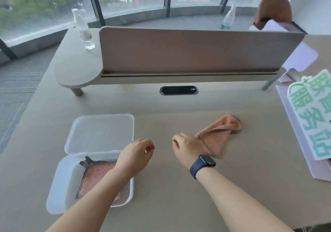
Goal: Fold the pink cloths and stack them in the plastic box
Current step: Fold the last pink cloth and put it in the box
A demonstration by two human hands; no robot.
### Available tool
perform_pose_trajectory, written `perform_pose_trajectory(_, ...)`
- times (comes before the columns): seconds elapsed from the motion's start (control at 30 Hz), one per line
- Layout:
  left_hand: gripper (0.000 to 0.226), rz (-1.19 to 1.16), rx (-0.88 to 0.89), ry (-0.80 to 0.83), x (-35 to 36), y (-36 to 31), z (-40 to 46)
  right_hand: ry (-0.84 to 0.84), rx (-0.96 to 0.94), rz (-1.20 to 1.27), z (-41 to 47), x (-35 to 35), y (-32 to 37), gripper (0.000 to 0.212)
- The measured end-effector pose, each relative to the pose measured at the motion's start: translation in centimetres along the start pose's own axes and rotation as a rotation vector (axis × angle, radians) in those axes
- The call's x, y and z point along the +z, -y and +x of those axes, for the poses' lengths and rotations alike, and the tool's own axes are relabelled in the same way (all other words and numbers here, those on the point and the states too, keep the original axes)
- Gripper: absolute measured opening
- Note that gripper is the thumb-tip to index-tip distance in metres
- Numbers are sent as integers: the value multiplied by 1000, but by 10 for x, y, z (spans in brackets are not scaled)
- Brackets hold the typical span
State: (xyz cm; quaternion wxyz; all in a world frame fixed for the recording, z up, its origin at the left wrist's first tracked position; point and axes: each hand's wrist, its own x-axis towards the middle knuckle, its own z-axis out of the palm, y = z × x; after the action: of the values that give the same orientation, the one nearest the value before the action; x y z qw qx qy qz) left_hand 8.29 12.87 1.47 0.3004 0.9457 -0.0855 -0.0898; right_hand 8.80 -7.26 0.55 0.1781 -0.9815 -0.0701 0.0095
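Right now I see one folded pink cloth [97,179] lying flat in the plastic box [59,187], its dark stitched edge toward the box's left wall; my left forearm crosses over its right part. The box sits near the front left of the tabletop [179,196], and its clear lid [100,133] lies touching it just behind. A second pink cloth [217,135] lies loosely bunched on the tabletop to the right of centre, well apart from the box, one end rolled over and a corner spread toward me.

My left hand [134,156] hangs above the box's far right corner, fingers curled loosely inward, its grip empty. My right hand [186,149] is just beside the loose cloth, its back against the cloth's near corner; the fingers are curled in a loose half-closed grip, and I cannot tell whether they pinch any fabric. A dark smartwatch [203,164] wraps that wrist.

Farther back, a black oval cable port [179,90] is set into the tabletop before a brown divider panel [188,50]. A clear water bottle [83,29] stands on the rounded shelf at the left, and a green-lettered sign [311,115] lies at the right edge.
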Motion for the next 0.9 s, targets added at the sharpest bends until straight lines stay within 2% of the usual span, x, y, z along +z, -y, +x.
perform_pose_trajectory(0.17,14,-5,54,140,55,-49,38,0,214,38,-10,-19,-99,11)
perform_pose_trajectory(0.3,15,2,46,215,97,-78,65,4,292,-2,-14,-24,-155,19)
perform_pose_trajectory(0.43,25,36,50,240,122,-88,79,18,226,-1,-8,-23,-176,33)
perform_pose_trajectory(0.6,40,133,59,212,143,-93,90,96,2,18,8,-11,-179,48)
perform_pose_trajectory(0.7,38,182,65,213,149,-92,91,176,-51,7,16,-1,-174,48)
perform_pose_trajectory(0.8,32,237,88,235,151,-91,92,180,-60,14,21,7,-171,47)
perform_pose_trajectory(0.9,27,262,107,243,152,-89,93,173,-20,-8,21,11,-172,36)
